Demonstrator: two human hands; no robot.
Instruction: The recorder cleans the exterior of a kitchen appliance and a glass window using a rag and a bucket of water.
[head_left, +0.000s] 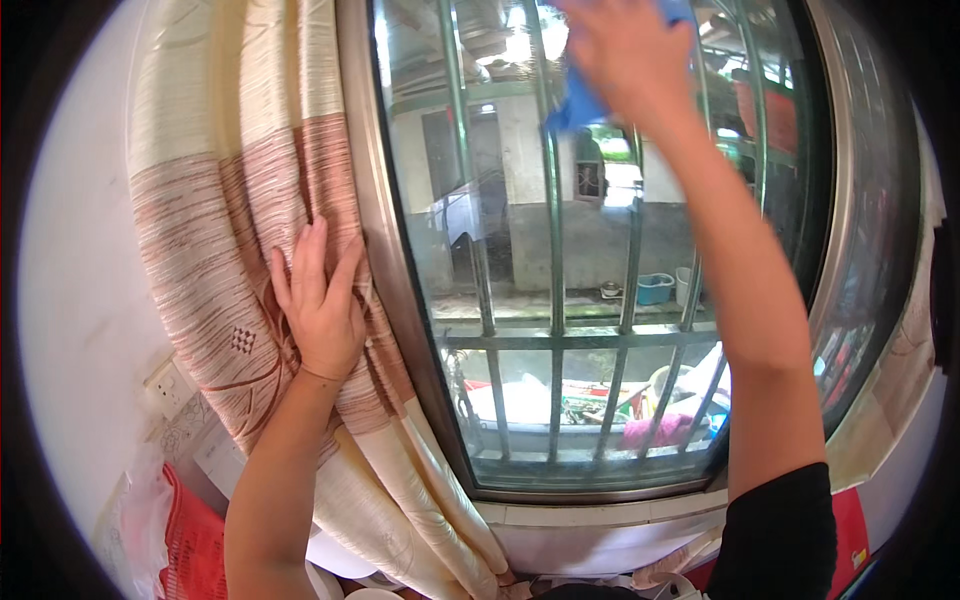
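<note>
My left hand (324, 315) lies flat on a patterned cream and reddish-brown curtain (195, 217), its fingers spread. The curtain hangs in folds along the left side of the metal window frame (390, 225). High on the glass pane (480, 300), my right hand (634, 56) is pressed against a blue cloth (581, 105) and holds it. The hand is slightly blurred, and part of the cloth is hidden behind it. My right forearm crosses in front of the pane's right side.
Metal security bars (555, 262) stand beyond the glass. A wall socket (169, 386) is left of the curtain, above a red bag (191, 540). The window sill (600, 514) runs below the frame. Another curtain (874, 420) hangs at right. Outside are a blue basket (655, 289) and assorted items.
</note>
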